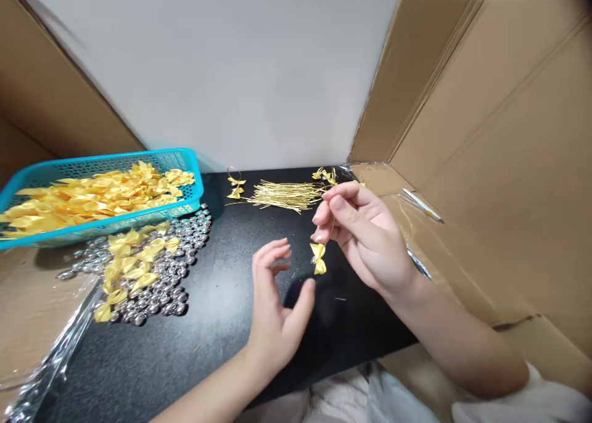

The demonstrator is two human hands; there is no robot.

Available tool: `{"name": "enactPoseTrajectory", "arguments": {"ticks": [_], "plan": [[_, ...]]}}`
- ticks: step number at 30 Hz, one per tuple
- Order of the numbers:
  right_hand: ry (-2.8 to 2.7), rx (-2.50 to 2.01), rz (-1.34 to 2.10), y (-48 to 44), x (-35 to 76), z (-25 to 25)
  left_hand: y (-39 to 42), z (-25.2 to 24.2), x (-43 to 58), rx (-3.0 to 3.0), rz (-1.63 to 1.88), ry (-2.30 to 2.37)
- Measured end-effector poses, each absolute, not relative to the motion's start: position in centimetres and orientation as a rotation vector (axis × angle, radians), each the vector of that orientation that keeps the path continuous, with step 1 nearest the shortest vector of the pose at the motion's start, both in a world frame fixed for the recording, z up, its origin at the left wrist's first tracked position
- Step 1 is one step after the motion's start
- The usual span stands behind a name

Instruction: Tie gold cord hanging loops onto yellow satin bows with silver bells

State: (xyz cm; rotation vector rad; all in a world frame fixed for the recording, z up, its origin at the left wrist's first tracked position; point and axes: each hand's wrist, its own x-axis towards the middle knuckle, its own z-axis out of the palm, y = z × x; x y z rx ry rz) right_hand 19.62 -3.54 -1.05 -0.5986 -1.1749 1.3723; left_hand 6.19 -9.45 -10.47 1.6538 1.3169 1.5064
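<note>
My right hand (pixel 365 232) pinches a thin gold wire between thumb and fingertips, over the right part of the black table. A yellow ribbon bow (pixel 318 258) hangs below these fingertips, with a small shiny piece at its middle. To the left of the bow, my left hand (pixel 277 306) is open, fingers curved and thumb apart, holding nothing. Behind the hands lies a bundle of gold wire pieces (pixel 289 195). Bows with wire loops (pixel 235 188) rest at its left end, and more bows (pixel 326 175) at its right end.
A turquoise basket (pixel 198 182) full of yellow bows stands at the back left. In front of it, silver bells or beads (pixel 173 293) are spread with loose bows (pixel 143 266) on top. Metal tools (pixel 420 205) lie at the right. Cardboard walls (pixel 499 133) flank the table.
</note>
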Motion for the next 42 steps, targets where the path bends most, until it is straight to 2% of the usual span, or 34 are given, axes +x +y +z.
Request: {"name": "enactPoseTrajectory", "arguments": {"ticks": [5,16,19,23,27,35,42], "plan": [[-1.186,-0.632,1.347,-3.5,19.4,-1.1,-10.5,-10.8,7.3,1.927,1.337,1.272],[-1.150,-0.617,1.360,-3.1,19.6,-1.4,-9.1,-9.5,6.8,1.361,0.996,1.059],[-1.175,-0.659,1.330,-3.2,19.7,-1.4,-8.9,-9.7,7.0,1.450,1.009,1.126],[-1.149,-0.631,1.340,-3.3,19.6,-1.2,-8.2,-10.2,7.3,1.694,1.208,1.329],[-1.099,-0.608,1.373,-3.2,19.6,-1.1,-7.4,-10.6,7.7,1.767,1.290,1.310],[-1.053,-0.571,1.423,-3.2,20.0,-1.5,-7.8,-10.9,7.9,1.469,1.049,1.067],[-1.050,-0.572,1.397,-3.0,20.4,-1.3,-8.1,-10.0,7.9,1.343,1.057,1.072]]}}
